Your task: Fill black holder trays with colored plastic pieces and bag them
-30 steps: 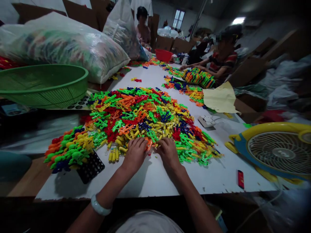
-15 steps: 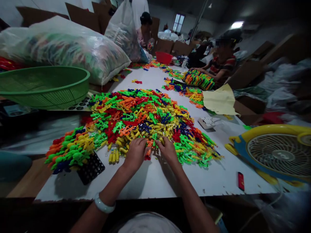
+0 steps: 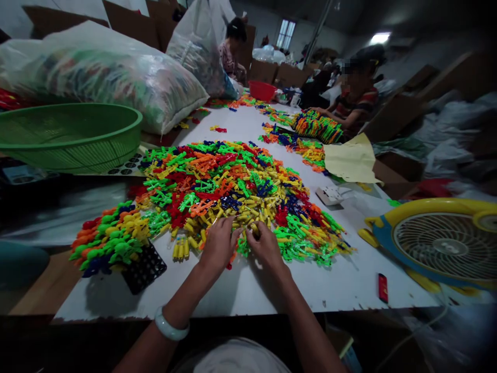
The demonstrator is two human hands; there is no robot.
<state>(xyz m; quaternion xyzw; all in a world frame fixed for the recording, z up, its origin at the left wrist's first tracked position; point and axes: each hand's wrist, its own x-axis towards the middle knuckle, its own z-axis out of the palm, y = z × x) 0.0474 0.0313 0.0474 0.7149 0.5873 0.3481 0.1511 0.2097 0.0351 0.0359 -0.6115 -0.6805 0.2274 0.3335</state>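
Note:
A wide heap of small plastic toy pieces point(image 3: 233, 186) in green, yellow, red, orange and blue lies on the white table point(image 3: 248, 290). My left hand point(image 3: 218, 246) and my right hand point(image 3: 264, 246) rest side by side at the heap's near edge, fingers curled into the pieces. The right fingers pinch a yellow piece point(image 3: 254, 228). What the left fingers hold is hidden. A black grid tray point(image 3: 143, 267) packed with upright coloured pieces point(image 3: 111, 238) stands at my left. A pale bracelet point(image 3: 171, 326) circles my left wrist.
A green basket point(image 3: 70, 134) and big clear bags of pieces point(image 3: 108, 72) sit at the left. A yellow and blue fan point(image 3: 438, 241) lies at the right, with a small red object point(image 3: 382, 287) near it. Across the table a person point(image 3: 357, 98) handles more pieces point(image 3: 316, 127); yellow paper point(image 3: 351, 158) lies nearby.
Both hands have slid slightly forward and closer together in the heap. The right fingers have closed round a yellow piece.

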